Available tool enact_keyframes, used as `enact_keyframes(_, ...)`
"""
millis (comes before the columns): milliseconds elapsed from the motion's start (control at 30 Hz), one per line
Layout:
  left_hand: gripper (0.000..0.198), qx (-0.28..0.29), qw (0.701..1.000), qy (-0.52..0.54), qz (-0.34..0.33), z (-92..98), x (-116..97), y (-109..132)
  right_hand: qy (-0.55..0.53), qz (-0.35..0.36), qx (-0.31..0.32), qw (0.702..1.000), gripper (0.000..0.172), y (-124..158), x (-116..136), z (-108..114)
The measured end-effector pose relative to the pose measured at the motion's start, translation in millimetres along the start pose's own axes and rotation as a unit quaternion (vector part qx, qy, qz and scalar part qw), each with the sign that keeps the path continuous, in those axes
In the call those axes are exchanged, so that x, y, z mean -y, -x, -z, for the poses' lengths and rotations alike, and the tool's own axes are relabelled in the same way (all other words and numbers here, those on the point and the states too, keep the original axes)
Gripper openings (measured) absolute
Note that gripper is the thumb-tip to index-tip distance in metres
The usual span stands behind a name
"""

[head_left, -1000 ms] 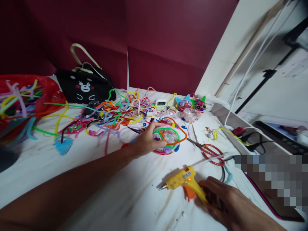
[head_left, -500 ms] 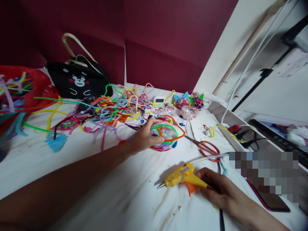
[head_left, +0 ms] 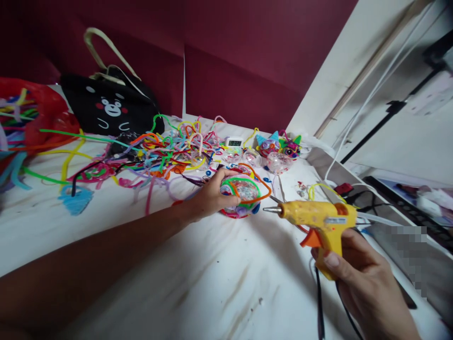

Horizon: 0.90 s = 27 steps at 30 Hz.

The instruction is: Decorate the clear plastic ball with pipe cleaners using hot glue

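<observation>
My right hand is closed around the handle of a yellow glue gun, lifted above the table with its metal nozzle pointing left. My left hand grips the left side of a clear ball wrapped with pipe cleaners, which sits on the table. Green and pink strands circle the ball, and an orange pipe cleaner loops out from its right side. The nozzle is a little to the right of the ball, apart from it. Scissors lie mostly hidden behind the glue gun.
A tangle of pipe cleaners spreads behind my left hand, near a black bag and a red plastic bag. A small digital clock, clear balls and a decorated cat-eared ball stand at the back. The gun's black cord hangs down.
My right hand has raised the glue gun off the table and turned it, so the nozzle now points left near the ball. My left hand stays on the ball.
</observation>
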<state>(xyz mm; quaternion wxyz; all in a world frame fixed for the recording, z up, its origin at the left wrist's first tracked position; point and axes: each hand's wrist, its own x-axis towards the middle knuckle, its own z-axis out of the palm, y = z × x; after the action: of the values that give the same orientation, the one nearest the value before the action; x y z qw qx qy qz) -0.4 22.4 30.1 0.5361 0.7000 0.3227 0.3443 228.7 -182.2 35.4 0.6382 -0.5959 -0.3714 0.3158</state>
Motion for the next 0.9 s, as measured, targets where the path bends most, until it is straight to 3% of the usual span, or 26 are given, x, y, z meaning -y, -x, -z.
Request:
enact_keyframes(333,0.066,0.0,1.0,0.007,0.014,0.3,0.1,-0.8,0.146,0.087,0.107,0.98,0.034,-11.3,-3.7,-10.6)
enact_keyframes(667,0.065,0.008,1.0,0.002,0.006,2.2,1.8,-1.5,0.182,0.193,0.099,0.959,0.033,-19.6,-17.1,-15.4)
enact_keyframes(900,0.063,0.005,1.0,0.002,0.006,2.8,2.9,-1.6,0.215,0.204,0.126,0.947,0.038,-23.4,-29.0,-8.2)
